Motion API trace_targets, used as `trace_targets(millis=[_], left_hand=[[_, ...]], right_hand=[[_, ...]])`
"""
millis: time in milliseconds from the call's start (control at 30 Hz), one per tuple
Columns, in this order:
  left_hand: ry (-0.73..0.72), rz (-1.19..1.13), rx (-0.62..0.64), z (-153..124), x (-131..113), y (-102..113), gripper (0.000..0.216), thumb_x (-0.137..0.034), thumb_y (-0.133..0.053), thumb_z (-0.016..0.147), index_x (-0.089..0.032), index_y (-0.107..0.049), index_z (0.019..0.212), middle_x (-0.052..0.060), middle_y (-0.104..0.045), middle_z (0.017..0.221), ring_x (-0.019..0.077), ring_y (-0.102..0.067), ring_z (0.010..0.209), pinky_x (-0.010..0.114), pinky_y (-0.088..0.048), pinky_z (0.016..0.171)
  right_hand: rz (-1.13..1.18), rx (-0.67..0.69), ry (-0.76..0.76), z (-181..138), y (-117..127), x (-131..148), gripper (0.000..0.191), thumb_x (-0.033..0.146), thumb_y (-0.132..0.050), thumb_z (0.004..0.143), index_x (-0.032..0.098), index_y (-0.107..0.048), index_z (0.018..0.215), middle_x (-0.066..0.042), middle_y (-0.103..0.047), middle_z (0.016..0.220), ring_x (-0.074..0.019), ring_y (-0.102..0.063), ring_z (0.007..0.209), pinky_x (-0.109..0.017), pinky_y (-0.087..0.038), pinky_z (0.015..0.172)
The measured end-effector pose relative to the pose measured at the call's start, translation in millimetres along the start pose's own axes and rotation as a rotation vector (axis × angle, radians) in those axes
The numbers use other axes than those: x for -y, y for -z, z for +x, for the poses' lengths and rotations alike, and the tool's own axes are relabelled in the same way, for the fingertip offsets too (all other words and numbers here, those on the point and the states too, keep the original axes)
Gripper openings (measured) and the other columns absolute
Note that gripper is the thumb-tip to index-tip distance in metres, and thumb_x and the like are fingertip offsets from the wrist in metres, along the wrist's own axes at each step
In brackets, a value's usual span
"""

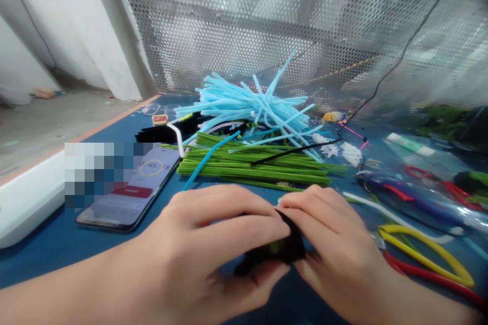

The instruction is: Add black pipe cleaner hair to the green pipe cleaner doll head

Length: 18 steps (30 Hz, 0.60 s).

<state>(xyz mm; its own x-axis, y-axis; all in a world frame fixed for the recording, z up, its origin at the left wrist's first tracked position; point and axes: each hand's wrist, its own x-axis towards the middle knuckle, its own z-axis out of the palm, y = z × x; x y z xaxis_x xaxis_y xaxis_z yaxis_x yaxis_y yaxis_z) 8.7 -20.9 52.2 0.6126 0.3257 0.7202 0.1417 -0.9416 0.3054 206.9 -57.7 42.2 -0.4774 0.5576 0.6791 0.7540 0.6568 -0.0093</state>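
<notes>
Both hands meet at the lower middle of the head view, around a small dark fuzzy piece (280,246), black with a hint of green, perhaps made of pipe cleaners. My left hand (224,244) pinches it between thumb and fingers from the left. On its right side my right hand (331,233) grips it with bent fingers, which hide part of it. Just beyond the hands lies a bundle of green pipe cleaners (251,165). Behind that is a loose pile of light blue pipe cleaners (247,101), with black pipe cleaners (163,132) at its left.
A phone (141,190) with a timer lies left, beside a long white case (32,203). Right are pliers with yellow and red handles (430,254), a dark blue tool (407,200), red-handled scissors (421,172) and a white pipe cleaner (400,216). A perforated metal panel (244,25) backs the blue table.
</notes>
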Motion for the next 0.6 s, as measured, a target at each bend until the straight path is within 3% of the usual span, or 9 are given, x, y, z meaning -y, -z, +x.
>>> trace_targets(millis=[267,400,600], left_hand=[[-0.082,0.165,0.024,-0.9,-0.2,2.6,0.024,-0.023,-0.073,0.075,-0.017,-0.068,0.097,0.001,-0.072,0.097,0.0081,-0.068,0.08,0.012,-0.054,0.082],[-0.121,0.146,0.028,2.8,0.1,4.1,0.02,-0.013,-0.069,0.074,-0.013,-0.068,0.094,0.004,-0.073,0.091,0.0105,-0.069,0.077,0.015,-0.057,0.08],[-0.083,0.16,0.044,-1.0,2.3,0.2,0.022,-0.019,-0.071,0.076,-0.017,-0.066,0.098,0.001,-0.073,0.094,0.0094,-0.069,0.08,0.014,-0.056,0.084]], right_hand=[[0.046,0.044,-0.027,-3.0,1.2,-1.1,0.012,0.006,-0.055,0.081,0.012,-0.065,0.086,-0.008,-0.069,0.083,-0.0197,-0.057,0.074,-0.035,-0.048,0.066],[0.051,0.053,-0.022,-2.4,0.6,-1.2,0.013,0.006,-0.054,0.082,0.013,-0.064,0.086,-0.008,-0.068,0.083,-0.0196,-0.057,0.074,-0.035,-0.048,0.067],[0.045,0.073,-0.038,-4.4,-0.9,-2.2,0.016,0.007,-0.053,0.081,0.015,-0.064,0.09,-0.007,-0.069,0.086,-0.0198,-0.057,0.076,-0.035,-0.049,0.069]])
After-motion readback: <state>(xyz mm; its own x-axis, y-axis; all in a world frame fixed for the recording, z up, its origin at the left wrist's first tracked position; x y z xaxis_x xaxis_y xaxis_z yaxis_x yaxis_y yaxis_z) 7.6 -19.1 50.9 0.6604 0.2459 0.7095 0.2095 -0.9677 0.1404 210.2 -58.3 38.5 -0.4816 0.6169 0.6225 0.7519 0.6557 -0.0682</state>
